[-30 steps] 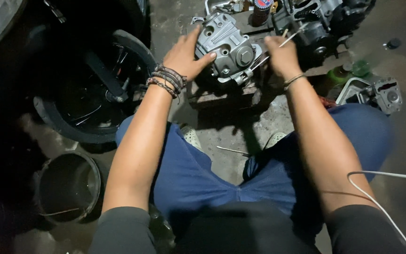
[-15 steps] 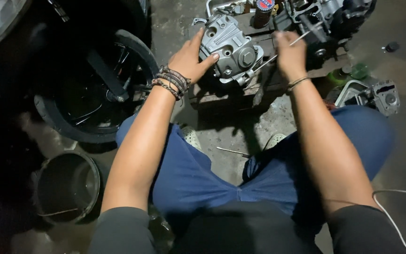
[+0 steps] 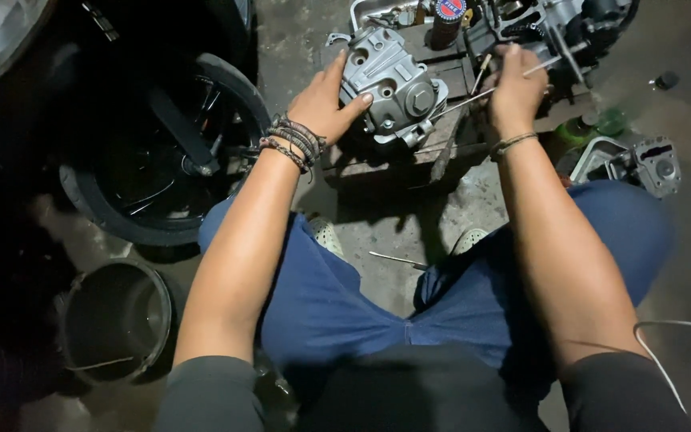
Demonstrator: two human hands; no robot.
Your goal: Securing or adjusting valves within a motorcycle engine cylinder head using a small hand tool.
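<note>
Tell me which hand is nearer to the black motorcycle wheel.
Left. The left hand rests on the grey engine cover, just right of the wheel. The right hand is farther right, holding thin rods beside the engine.

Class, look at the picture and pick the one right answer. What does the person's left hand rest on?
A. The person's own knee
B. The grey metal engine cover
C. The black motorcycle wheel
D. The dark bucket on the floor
B. The left hand lies spread on the grey metal engine cover, thumb across its face, while the black wheel and the bucket sit apart, untouched.
</note>
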